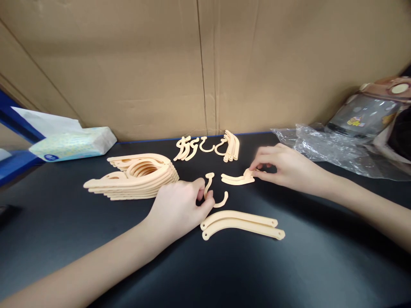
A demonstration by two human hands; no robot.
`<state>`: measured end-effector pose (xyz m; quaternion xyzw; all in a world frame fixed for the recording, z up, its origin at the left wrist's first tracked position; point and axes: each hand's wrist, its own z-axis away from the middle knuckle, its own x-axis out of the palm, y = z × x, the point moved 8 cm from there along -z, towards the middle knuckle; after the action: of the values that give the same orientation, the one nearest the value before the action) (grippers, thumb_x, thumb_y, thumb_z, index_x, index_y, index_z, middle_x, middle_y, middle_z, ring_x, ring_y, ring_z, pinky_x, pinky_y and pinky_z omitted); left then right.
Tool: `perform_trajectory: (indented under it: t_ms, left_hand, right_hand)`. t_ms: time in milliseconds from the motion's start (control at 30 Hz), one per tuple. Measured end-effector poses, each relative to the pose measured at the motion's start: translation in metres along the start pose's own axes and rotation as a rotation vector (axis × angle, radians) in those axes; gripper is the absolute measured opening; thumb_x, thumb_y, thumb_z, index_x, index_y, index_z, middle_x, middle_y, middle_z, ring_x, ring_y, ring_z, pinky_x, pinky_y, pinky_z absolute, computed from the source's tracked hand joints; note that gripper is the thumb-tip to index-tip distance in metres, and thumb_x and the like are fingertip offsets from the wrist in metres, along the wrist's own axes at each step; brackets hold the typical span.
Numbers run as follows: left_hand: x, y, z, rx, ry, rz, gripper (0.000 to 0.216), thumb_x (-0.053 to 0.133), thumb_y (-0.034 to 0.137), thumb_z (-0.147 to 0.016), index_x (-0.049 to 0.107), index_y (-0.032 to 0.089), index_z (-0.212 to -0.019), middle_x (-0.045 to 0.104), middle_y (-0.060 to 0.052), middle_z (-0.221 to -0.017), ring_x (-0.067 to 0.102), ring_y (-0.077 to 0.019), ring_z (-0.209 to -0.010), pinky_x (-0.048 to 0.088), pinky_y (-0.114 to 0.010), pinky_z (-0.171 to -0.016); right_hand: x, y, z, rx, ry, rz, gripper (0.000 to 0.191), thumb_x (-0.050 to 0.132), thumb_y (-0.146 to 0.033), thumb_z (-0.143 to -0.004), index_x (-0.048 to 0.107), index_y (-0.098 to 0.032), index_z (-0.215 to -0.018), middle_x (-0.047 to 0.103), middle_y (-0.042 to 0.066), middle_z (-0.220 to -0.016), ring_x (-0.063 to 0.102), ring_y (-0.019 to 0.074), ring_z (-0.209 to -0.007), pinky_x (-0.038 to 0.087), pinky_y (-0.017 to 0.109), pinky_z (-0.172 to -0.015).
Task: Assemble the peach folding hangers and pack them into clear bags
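My left hand (181, 205) is closed, pinching a cream plastic hook (221, 202) low over the table; its flat end points away and its curved end shows past the fingertips. My right hand (282, 164) pinches a small cream piece whose shape is partly hidden by the fingers. Beneath those fingertips lies a pair of short curved arms (236, 180), side by side. Two longer curved arms (244, 222) with holes at their ends rest in front of my left fingertips. Beside my left wrist is a neat stack of cream hanger-shaped parts (128, 188).
Several loose hooks (192, 149) and a bundle of short arms (233, 145) lie at the back of the black table (257, 273). A tissue pack (73, 143) sits back left. Clear plastic wrap (317, 143) and a transparent bottle (359, 113) are at right. A cardboard wall (144, 68) stands behind.
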<state>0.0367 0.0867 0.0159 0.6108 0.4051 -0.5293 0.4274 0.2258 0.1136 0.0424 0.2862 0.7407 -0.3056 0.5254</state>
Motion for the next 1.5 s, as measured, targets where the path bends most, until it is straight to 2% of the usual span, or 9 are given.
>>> perform_trajectory:
  t_ms: [467, 633, 933, 1133, 1333, 1400, 1500]
  left_hand:
    - [0.000, 0.001, 0.000, -0.001, -0.004, -0.010, 0.027, 0.042, 0.038, -0.086, 0.043, 0.021, -0.065, 0.057, 0.002, -0.054, 0.054, -0.0160, -0.050, 0.020, -0.026, -0.049]
    - [-0.002, 0.000, 0.001, -0.020, -0.011, -0.012, 0.018, 0.043, 0.038, -0.086, 0.045, 0.022, -0.078, 0.055, 0.004, -0.054, 0.049, -0.0144, -0.044, 0.020, -0.025, -0.048]
    - [-0.004, -0.008, -0.001, -0.115, -0.085, 0.015, 0.019, 0.043, 0.036, -0.087, 0.049, 0.022, -0.075, 0.054, 0.004, -0.052, 0.050, -0.0153, -0.045, 0.023, -0.025, -0.050]
    - [-0.006, -0.008, 0.001, -0.129, -0.063, 0.001, 0.024, 0.045, 0.033, -0.086, 0.045, 0.021, -0.066, 0.050, 0.004, -0.048, 0.045, -0.0138, -0.042, 0.022, -0.025, -0.049]
    - [-0.004, -0.008, 0.002, -0.100, 0.004, 0.086, 0.019, 0.044, 0.030, -0.086, 0.045, 0.021, -0.069, 0.050, 0.005, -0.052, 0.046, -0.0128, -0.045, 0.023, -0.024, -0.050]
    - [-0.004, -0.006, 0.003, -0.065, 0.039, 0.148, 0.019, 0.044, 0.031, -0.087, 0.044, 0.021, -0.070, 0.047, 0.007, -0.050, 0.043, -0.0118, -0.044, 0.023, -0.023, -0.049]
    - [-0.005, -0.001, 0.004, 0.025, 0.095, 0.231, 0.019, 0.042, 0.032, -0.088, 0.043, 0.022, -0.072, 0.042, 0.008, -0.048, 0.040, -0.0104, -0.043, 0.024, -0.022, -0.048]
  right_hand:
    - [-0.001, -0.001, -0.001, 0.012, 0.001, -0.002, 0.016, 0.055, -0.030, -0.090, 0.069, -0.023, -0.087, 0.065, 0.001, -0.081, 0.058, 0.0163, -0.073, 0.039, 0.036, -0.077]
    - [-0.009, -0.001, -0.001, 0.041, 0.057, -0.016, 0.016, 0.054, -0.029, -0.091, 0.068, -0.022, -0.086, 0.066, 0.001, -0.080, 0.058, 0.0160, -0.071, 0.039, 0.036, -0.076]
    - [-0.017, 0.000, -0.001, 0.061, 0.136, -0.026, 0.017, 0.053, -0.027, -0.091, 0.067, -0.021, -0.083, 0.066, -0.001, -0.074, 0.055, 0.0137, -0.063, 0.038, 0.034, -0.072]
    - [-0.016, -0.002, -0.001, 0.057, 0.133, -0.022, 0.017, 0.053, -0.025, -0.091, 0.067, -0.022, -0.082, 0.065, -0.001, -0.073, 0.055, 0.0140, -0.063, 0.038, 0.034, -0.072]
    - [-0.018, -0.009, 0.000, 0.018, 0.175, -0.040, 0.015, 0.053, -0.023, -0.091, 0.066, -0.021, -0.085, 0.063, -0.001, -0.071, 0.055, 0.0143, -0.065, 0.039, 0.035, -0.073]
    - [-0.018, -0.016, 0.002, -0.024, 0.212, -0.051, 0.013, 0.052, -0.023, -0.092, 0.065, -0.021, -0.093, 0.064, 0.001, -0.078, 0.058, 0.0157, -0.071, 0.041, 0.035, -0.074]
    - [-0.017, -0.032, 0.006, -0.107, 0.248, -0.058, 0.024, 0.050, -0.021, -0.093, 0.059, -0.021, -0.115, 0.065, 0.007, -0.105, 0.060, 0.0203, -0.094, 0.045, 0.037, -0.082]
